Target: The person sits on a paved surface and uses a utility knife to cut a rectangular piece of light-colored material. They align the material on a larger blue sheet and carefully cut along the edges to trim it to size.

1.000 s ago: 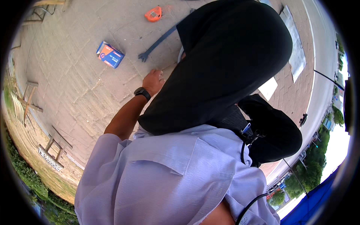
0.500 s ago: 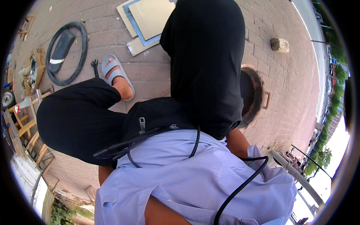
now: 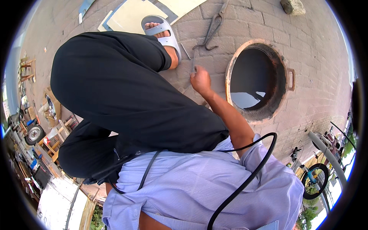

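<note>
"What's around the one round basin point(image 3: 261, 116)?"

"One pair of tongs point(image 3: 218, 16) to its upper left, one loose rod point(image 3: 185, 51) farther left, and one stone block point(image 3: 293, 6) beyond its far rim."

"Any writing?"

"Dark marks on a white panel point(image 3: 57, 203), well left of the basin — too distorted to read."

"And the hands?"

"Right hand point(image 3: 200, 79) just left of the basin, fingers curled around one thin rod point(image 3: 193, 61) pointing away. Left hand's out of sight — can't tell its state."
</note>
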